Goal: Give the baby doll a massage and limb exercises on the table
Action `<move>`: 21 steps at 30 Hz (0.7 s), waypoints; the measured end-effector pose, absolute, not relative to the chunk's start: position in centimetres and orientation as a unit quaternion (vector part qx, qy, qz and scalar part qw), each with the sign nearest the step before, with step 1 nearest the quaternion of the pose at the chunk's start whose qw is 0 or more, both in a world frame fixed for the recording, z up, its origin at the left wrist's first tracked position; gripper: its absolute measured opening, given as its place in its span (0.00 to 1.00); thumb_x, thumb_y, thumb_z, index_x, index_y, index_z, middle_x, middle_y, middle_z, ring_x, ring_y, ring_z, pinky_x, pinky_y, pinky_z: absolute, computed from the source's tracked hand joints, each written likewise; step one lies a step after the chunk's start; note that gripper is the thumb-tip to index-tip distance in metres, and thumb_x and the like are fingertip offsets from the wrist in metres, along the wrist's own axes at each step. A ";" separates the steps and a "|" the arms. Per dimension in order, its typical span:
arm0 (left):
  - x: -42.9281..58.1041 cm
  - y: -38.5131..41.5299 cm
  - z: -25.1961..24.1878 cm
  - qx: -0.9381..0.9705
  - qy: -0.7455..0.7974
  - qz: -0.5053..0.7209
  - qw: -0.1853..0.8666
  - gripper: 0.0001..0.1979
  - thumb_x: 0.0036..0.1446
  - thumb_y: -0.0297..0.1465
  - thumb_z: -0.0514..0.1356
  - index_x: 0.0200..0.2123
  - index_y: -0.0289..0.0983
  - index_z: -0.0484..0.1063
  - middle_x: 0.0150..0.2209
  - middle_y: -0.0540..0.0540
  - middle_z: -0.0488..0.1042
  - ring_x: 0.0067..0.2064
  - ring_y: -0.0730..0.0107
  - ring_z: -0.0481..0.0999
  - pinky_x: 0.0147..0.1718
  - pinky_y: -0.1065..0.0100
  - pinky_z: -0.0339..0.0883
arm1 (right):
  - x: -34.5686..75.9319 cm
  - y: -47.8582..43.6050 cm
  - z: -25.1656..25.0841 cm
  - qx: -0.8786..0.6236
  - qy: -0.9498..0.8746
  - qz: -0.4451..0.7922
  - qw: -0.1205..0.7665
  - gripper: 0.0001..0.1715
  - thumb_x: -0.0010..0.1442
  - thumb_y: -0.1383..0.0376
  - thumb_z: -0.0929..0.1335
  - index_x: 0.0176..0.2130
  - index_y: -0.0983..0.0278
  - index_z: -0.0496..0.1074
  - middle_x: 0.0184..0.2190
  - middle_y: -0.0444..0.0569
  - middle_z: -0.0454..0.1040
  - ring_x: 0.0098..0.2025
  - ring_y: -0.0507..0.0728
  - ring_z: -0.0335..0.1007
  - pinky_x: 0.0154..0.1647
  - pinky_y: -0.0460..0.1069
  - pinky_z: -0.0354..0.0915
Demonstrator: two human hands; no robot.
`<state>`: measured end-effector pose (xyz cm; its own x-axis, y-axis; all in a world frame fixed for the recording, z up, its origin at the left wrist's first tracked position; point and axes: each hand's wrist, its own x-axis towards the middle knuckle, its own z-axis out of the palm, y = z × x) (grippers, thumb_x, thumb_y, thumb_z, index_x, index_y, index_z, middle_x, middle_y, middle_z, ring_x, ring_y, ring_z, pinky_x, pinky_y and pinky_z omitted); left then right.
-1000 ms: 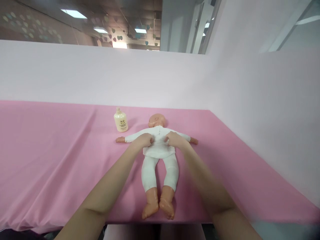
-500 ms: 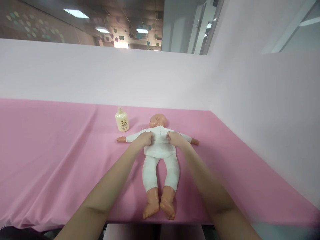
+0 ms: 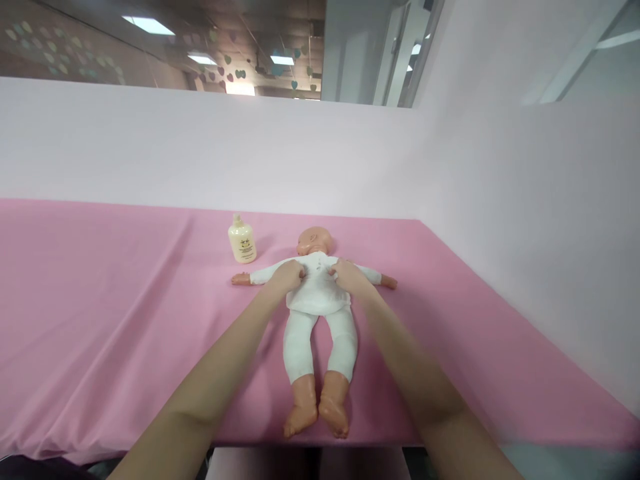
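Observation:
A baby doll (image 3: 318, 313) in white top and leggings lies face down on the pink table cover (image 3: 125, 307), head away from me, arms spread. My left hand (image 3: 286, 277) rests on the doll's left shoulder with fingers curled and pressed into the white top. My right hand (image 3: 349, 276) sits on the right shoulder in the same way, fingers bent against the fabric. Both hands press on the upper back; whether they pinch the cloth is unclear. A small cream lotion bottle (image 3: 242, 239) stands upright just left of the doll's head.
A pale pink partition (image 3: 200, 153) runs along the back and right side of the table. The cover's near edge (image 3: 350, 441) hangs just past the doll's feet. Folds crease the cloth at the left.
Both hands have crept slightly up the doll's back toward its neck and drawn a little closer together. The doll and bottle stay where they were.

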<state>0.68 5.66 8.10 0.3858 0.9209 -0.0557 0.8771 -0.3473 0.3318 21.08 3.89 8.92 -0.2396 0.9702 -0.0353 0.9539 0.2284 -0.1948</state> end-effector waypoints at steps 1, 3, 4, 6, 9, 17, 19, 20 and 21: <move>0.7 5.7 8.0 0.819 0.551 0.072 0.144 0.10 0.53 0.24 0.57 0.37 0.35 0.76 0.40 0.42 0.77 0.40 0.61 0.72 0.43 0.64 0.63 | 21.1 3.9 8.9 -0.612 -0.785 0.087 0.047 0.22 0.60 0.78 0.62 0.48 0.64 0.76 0.53 0.54 0.72 0.53 0.58 0.68 0.51 0.48 0.60; 0.6 5.7 7.6 0.820 0.554 0.075 0.122 0.09 0.53 0.23 0.56 0.36 0.36 0.74 0.40 0.43 0.76 0.39 0.63 0.71 0.41 0.65 0.63 | 21.1 4.1 8.7 -0.607 -0.789 0.081 0.045 0.21 0.61 0.78 0.62 0.48 0.64 0.75 0.52 0.54 0.73 0.50 0.57 0.69 0.48 0.47 0.60; 0.6 5.7 7.4 0.820 0.554 0.080 0.116 0.10 0.52 0.22 0.55 0.36 0.37 0.73 0.39 0.44 0.76 0.39 0.63 0.71 0.41 0.65 0.63 | 21.0 4.1 8.5 -0.606 -0.791 0.075 0.044 0.20 0.61 0.77 0.62 0.48 0.64 0.74 0.51 0.54 0.74 0.48 0.56 0.70 0.46 0.47 0.60; 0.5 5.8 6.9 0.818 0.558 0.087 0.109 0.11 0.51 0.21 0.54 0.36 0.37 0.72 0.38 0.44 0.76 0.40 0.62 0.71 0.40 0.64 0.62 | 20.8 4.3 8.1 -0.606 -0.792 0.061 0.042 0.18 0.62 0.77 0.61 0.48 0.66 0.72 0.50 0.55 0.74 0.47 0.56 0.71 0.45 0.47 0.60; 0.6 6.2 6.1 0.811 0.568 0.095 0.104 0.13 0.53 0.20 0.53 0.41 0.35 0.70 0.40 0.41 0.76 0.41 0.60 0.72 0.40 0.63 0.61 | 20.5 4.5 7.6 -0.610 -0.790 0.049 0.046 0.19 0.63 0.77 0.60 0.50 0.69 0.70 0.49 0.59 0.74 0.48 0.58 0.70 0.46 0.49 0.59; 0.7 6.6 5.4 0.798 0.580 0.113 0.120 0.23 0.60 0.25 0.53 0.58 0.28 0.58 0.47 0.33 0.75 0.47 0.54 0.73 0.43 0.62 0.61 | 21.0 4.7 6.9 -0.614 -0.783 0.056 0.084 0.28 0.63 0.78 0.60 0.61 0.67 0.61 0.51 0.58 0.76 0.51 0.59 0.71 0.47 0.48 0.59; 0.7 6.5 5.4 0.802 0.573 0.114 0.126 0.26 0.61 0.25 0.52 0.62 0.27 0.54 0.49 0.33 0.75 0.47 0.54 0.73 0.43 0.63 0.61 | 21.0 4.8 6.7 -0.611 -0.784 0.056 0.094 0.30 0.63 0.78 0.59 0.63 0.67 0.59 0.52 0.58 0.75 0.52 0.58 0.71 0.48 0.47 0.58; 0.6 6.6 5.3 0.803 0.570 0.114 0.128 0.27 0.61 0.25 0.51 0.64 0.28 0.52 0.50 0.33 0.75 0.48 0.55 0.73 0.43 0.63 0.61 | 21.0 4.8 6.7 -0.607 -0.787 0.056 0.097 0.31 0.63 0.78 0.59 0.63 0.68 0.59 0.53 0.58 0.74 0.53 0.58 0.70 0.48 0.47 0.57; 0.6 6.7 5.3 0.805 0.568 0.115 0.129 0.28 0.62 0.25 0.51 0.64 0.28 0.52 0.51 0.33 0.75 0.49 0.55 0.73 0.44 0.63 0.61 | 21.1 4.9 6.5 -0.602 -0.790 0.054 0.101 0.31 0.63 0.79 0.59 0.64 0.69 0.59 0.54 0.59 0.73 0.53 0.58 0.70 0.49 0.47 0.57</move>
